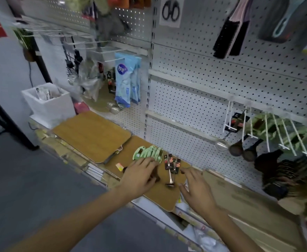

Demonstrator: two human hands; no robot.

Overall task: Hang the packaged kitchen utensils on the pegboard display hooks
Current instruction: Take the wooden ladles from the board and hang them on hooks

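Note:
Several packaged utensils lie on a bamboo board (152, 195) on the shelf: a fan of green-carded ones (150, 152) and a few black-carded metal spoons (171, 165). My left hand (140, 178) lies over the dark wooden ends of the green-carded pack, fingers bent onto them. My right hand (196, 190) hovers just right of the black-carded spoons, fingers spread, holding nothing. White display hooks (268, 131) stick out of the pegboard (203, 84) at the right, with ladles and green-carded utensils hanging from them.
A second bamboo board (92, 135) lies to the left, next to a white box (49, 104). Blue packets (125, 82) hang further back. Brushes (229, 33) and scissors (170, 10) hang above. Cardboard boxes (239, 199) sit at the shelf's right.

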